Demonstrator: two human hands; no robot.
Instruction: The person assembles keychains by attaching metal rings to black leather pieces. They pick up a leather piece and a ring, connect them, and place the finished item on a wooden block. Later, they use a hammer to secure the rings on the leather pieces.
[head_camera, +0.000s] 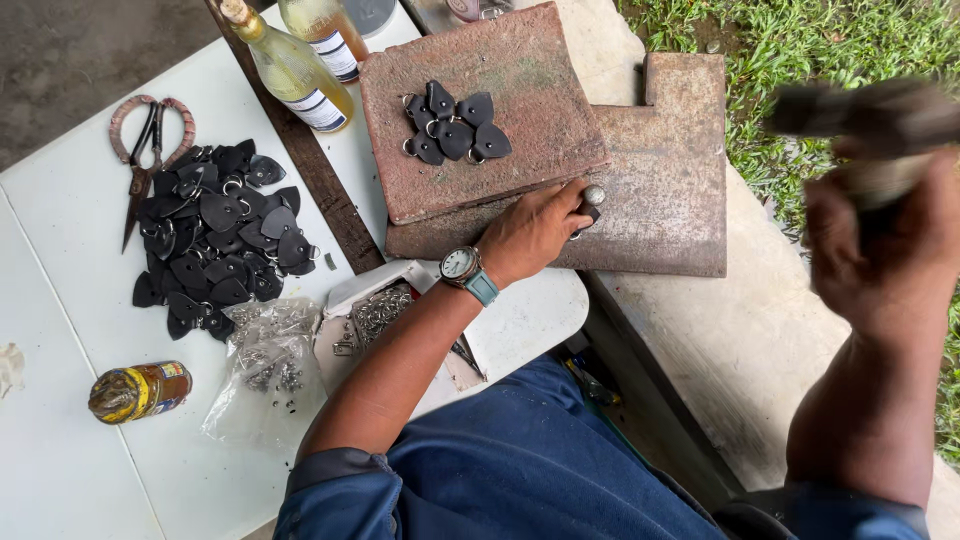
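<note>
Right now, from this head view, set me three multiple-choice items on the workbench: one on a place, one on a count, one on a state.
1. Where do the scissors lie?
A. On the white table, by the big heap of black leather pieces
B. On the brick slab
C. In the grass

2. How many glass bottles stand at the top edge?
A. One
B. Two
C. Four

3. What is the right hand doing?
A. Resting flat on the table
B. Raised, gripping a blurred tool
C. Holding the jar

Answers: 1 A, the handles sit just above the heap. 2 B, two yellowish bottles stand side by side. 3 B, it is up in the air while the left hand pins a small metal punch on the rusty plate.
</note>
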